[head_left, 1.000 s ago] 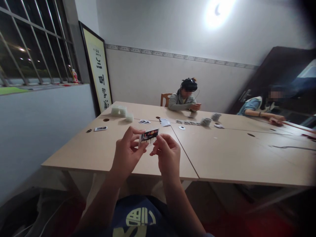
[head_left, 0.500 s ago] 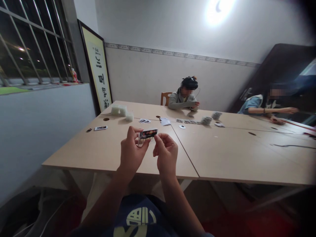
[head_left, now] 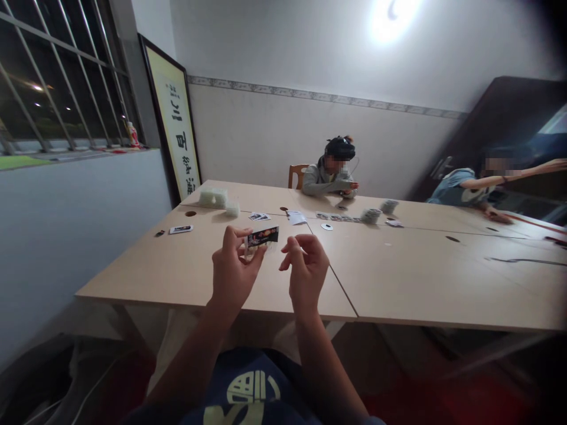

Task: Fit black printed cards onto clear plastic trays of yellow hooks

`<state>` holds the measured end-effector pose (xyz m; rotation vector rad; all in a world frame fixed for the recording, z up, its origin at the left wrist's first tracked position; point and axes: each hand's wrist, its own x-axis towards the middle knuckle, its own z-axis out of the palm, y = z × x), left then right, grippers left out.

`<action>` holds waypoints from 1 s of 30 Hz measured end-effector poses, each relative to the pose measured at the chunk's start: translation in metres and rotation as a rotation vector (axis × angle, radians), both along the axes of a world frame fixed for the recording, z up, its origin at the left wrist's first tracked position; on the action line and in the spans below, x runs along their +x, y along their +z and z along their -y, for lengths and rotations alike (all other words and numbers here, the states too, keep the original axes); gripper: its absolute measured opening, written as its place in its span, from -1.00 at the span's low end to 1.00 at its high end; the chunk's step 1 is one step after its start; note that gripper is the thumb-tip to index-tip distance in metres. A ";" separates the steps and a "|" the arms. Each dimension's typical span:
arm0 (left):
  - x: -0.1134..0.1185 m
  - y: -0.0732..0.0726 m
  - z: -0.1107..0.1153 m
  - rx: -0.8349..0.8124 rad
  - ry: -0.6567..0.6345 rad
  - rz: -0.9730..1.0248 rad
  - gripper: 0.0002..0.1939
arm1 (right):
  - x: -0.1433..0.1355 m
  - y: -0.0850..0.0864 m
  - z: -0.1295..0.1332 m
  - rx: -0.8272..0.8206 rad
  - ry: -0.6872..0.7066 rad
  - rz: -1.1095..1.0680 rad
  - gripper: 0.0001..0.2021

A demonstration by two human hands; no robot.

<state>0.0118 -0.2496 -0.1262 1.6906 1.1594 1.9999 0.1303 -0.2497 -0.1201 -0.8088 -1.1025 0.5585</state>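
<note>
My left hand is closed on a small clear plastic box with a black printed label across its top. The label carries coloured print too small to read, and its right end juts past the fingers. My right hand is just right of the box, apart from it. Its fingers are loosely bent, the thumb stands off from the fingertips, and I see nothing between them. Both hands are above the near edge of the wooden table.
Clear plastic boxes are stacked at the back left. Around them lie a black-and-white card, photo-like cards, white paper and a round white piece. Stacked pieces stand farther right. Two people sit across the table.
My right hand has come away from the label and moved right. My left hand has shifted slightly left with the box, now tilted more. The person at far right has stretched an arm out.
</note>
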 end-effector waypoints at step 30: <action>0.006 0.009 0.008 -0.085 -0.100 0.022 -0.61 | 0.003 -0.005 -0.006 0.245 -0.179 0.391 -0.75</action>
